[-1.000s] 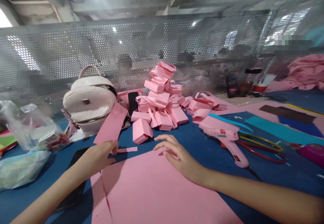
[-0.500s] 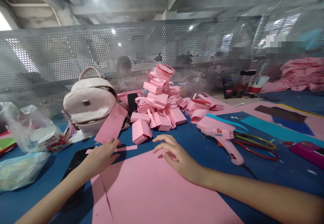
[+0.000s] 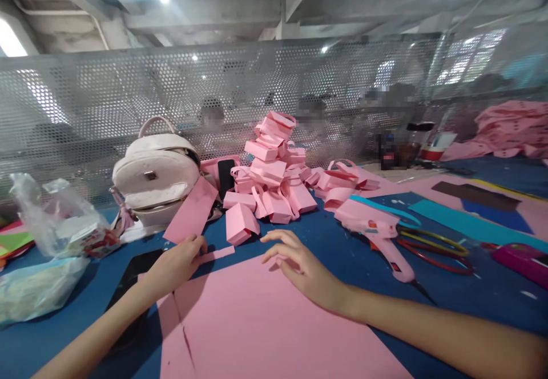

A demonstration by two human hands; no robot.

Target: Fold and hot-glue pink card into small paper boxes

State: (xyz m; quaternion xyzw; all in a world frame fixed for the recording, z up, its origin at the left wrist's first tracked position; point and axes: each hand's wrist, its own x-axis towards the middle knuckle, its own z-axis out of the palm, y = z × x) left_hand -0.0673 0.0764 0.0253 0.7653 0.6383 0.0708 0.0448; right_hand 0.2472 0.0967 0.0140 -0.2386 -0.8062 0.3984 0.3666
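Two hands at lower centre: left hand (image 3: 177, 262) pinches thin pink strip (image 3: 216, 253); right hand (image 3: 299, 265) spread, pressing pink sheet (image 3: 265, 322). Judged light, floppy, tearable; grip edges.

Bare blue bench (image 3: 342, 253) lies open between the pink sheet (image 3: 257, 322) and the glue gun (image 3: 377, 233). Toward the far edge, the pile of pink boxes (image 3: 274, 182) and the white backpack (image 3: 156, 176) block passage; plastic bags (image 3: 47, 242) crowd the left edge.
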